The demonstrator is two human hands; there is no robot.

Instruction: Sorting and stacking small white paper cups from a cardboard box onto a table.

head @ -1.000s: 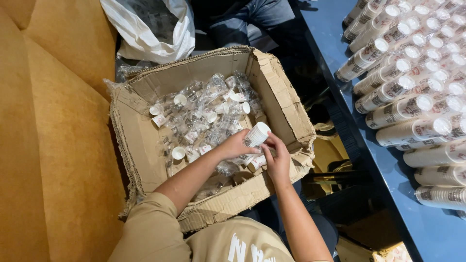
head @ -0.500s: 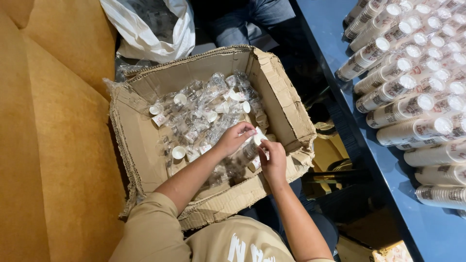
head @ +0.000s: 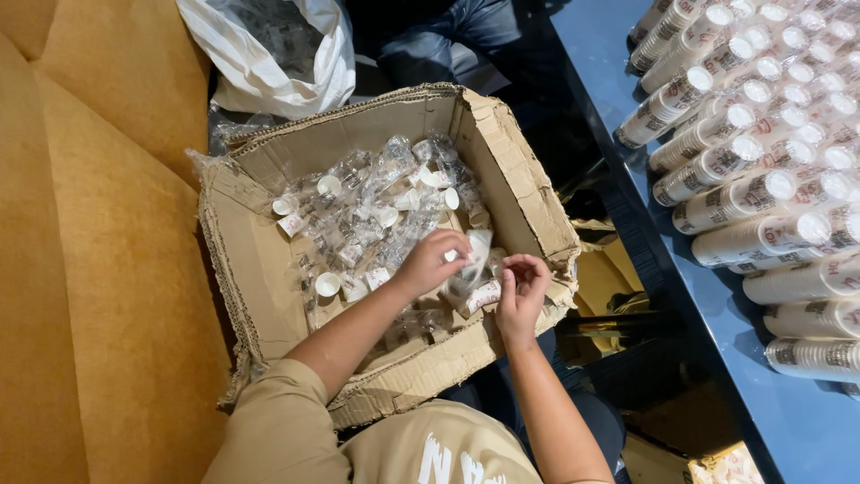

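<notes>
Gripping one plastic-wrapped cup stack (head: 475, 285) together, left hand (head: 432, 262) and right hand (head: 521, 285) work over the cardboard box (head: 511, 170).

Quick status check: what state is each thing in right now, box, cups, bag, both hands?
Cardboard box: open, flaps torn, full of wrapped cups.
Cup stack: plastic-wrapped, gripped by both hands.
Left hand: closed on the stack.
Right hand: pinching the wrap.
White bag: open.
Table stacks: lying sideways.
</notes>
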